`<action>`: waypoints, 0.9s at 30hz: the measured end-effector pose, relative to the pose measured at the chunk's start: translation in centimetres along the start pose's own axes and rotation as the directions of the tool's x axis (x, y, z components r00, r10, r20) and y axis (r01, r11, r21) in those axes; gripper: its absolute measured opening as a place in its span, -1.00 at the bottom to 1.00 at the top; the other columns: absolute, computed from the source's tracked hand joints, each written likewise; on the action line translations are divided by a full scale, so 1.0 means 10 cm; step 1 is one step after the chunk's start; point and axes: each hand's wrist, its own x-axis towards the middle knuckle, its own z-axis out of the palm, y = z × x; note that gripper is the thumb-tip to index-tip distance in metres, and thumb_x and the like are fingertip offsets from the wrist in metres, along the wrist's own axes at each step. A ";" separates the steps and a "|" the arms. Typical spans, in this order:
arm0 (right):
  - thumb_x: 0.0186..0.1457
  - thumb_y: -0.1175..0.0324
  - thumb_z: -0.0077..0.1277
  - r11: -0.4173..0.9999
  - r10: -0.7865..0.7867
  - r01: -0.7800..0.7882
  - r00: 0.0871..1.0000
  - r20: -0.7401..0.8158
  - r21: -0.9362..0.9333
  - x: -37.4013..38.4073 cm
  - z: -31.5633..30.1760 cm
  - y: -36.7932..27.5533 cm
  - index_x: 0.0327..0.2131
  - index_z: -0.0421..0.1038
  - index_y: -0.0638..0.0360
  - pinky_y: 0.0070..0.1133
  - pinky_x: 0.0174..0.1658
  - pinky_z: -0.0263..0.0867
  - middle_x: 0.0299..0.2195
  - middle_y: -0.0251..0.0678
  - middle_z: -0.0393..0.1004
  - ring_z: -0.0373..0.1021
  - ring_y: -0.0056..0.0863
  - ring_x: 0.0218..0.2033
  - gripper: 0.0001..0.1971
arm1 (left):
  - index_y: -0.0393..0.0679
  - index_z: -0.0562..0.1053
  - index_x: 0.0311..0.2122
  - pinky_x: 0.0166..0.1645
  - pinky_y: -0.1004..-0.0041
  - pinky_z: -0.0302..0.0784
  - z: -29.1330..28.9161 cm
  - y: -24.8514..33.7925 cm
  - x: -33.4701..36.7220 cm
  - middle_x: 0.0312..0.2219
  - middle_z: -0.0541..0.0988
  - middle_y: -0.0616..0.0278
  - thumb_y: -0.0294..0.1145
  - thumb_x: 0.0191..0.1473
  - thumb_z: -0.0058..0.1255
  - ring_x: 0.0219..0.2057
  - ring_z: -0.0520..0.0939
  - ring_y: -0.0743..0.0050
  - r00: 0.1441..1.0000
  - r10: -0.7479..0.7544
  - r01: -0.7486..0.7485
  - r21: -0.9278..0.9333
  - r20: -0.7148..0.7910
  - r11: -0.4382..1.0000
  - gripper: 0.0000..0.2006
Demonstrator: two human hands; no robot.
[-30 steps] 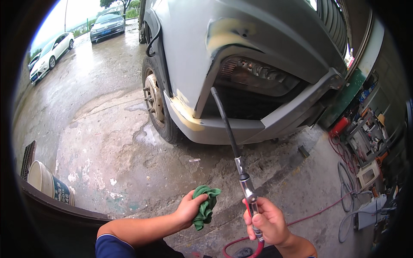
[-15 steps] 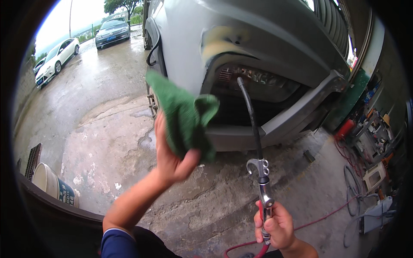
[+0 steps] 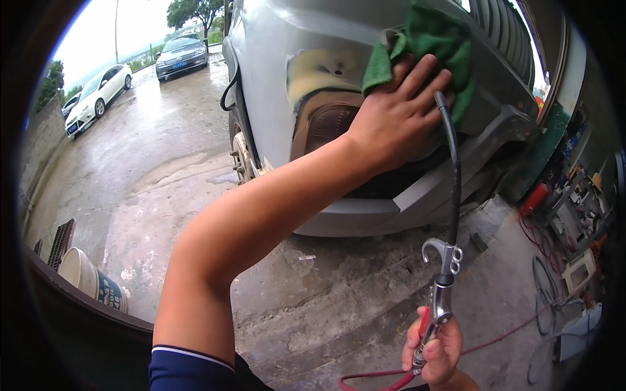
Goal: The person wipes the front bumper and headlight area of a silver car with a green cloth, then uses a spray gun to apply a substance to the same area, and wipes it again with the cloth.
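My left hand (image 3: 398,127) holds a green cloth (image 3: 450,45) against the grey car body (image 3: 313,26), its fingers spread over the cloth and my forearm crossing the middle of the view. Left of the cloth, a beige filler patch (image 3: 319,72) lies above a lamp (image 3: 326,120), which my arm and hand partly hide. In my right hand (image 3: 442,352), at lower right, is a silver air blow gun (image 3: 442,296) with a red trigger, gripped by its body. Its long black nozzle points up, the tip just in front of the cloth. A red hose (image 3: 372,378) joins its lower end.
A dented white bucket (image 3: 79,270) stands on the wet concrete floor (image 3: 163,234) at left. Parked at the far left are a white car (image 3: 98,98) and a dark car (image 3: 182,55). Tools and a rack (image 3: 577,208) line the right side, with loose hoses (image 3: 544,287) near them.
My left hand has swung right and up with the green cloth, from in front of the lamp's left side onto the panel. The blow gun appears farther right and lower.
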 end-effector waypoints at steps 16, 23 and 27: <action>0.16 0.13 0.02 0.974 0.201 -0.210 0.974 0.105 0.089 0.00 0.13 -0.02 0.11 0.11 0.33 -0.63 -0.58 0.34 -0.39 -0.19 0.37 0.35 -0.53 -0.64 -0.41 | -0.28 0.28 0.03 0.03 0.18 0.35 -1.08 0.39 -2.18 -0.11 0.40 -0.12 -0.42 0.05 0.04 -0.07 0.44 -0.07 0.353 -0.829 0.919 -0.329 0.435 0.218 -0.57; 0.18 0.17 0.00 0.948 0.289 -0.305 0.944 0.163 0.090 0.07 0.27 -0.04 0.10 0.13 0.34 -0.66 -0.53 0.33 -0.38 -0.21 0.37 0.36 -0.55 -0.60 -0.45 | -0.27 0.36 -0.05 -0.13 0.45 0.51 -2.05 1.38 -2.07 -0.26 0.55 0.22 -0.39 0.15 -0.06 -0.28 0.58 0.48 -0.253 -0.095 0.377 0.007 0.963 -0.926 -0.72; 0.18 0.17 0.00 0.957 0.268 -0.282 0.948 0.172 0.063 0.09 0.41 -0.01 0.10 0.12 0.34 -0.66 -0.54 0.32 -0.38 -0.21 0.37 0.36 -0.55 -0.60 -0.45 | -0.28 0.40 -0.06 -0.19 0.46 0.53 -2.23 1.84 -2.35 -0.30 0.58 0.21 -0.28 0.13 -0.01 -0.33 0.60 0.49 -0.342 0.233 0.401 0.366 0.910 -0.840 -0.66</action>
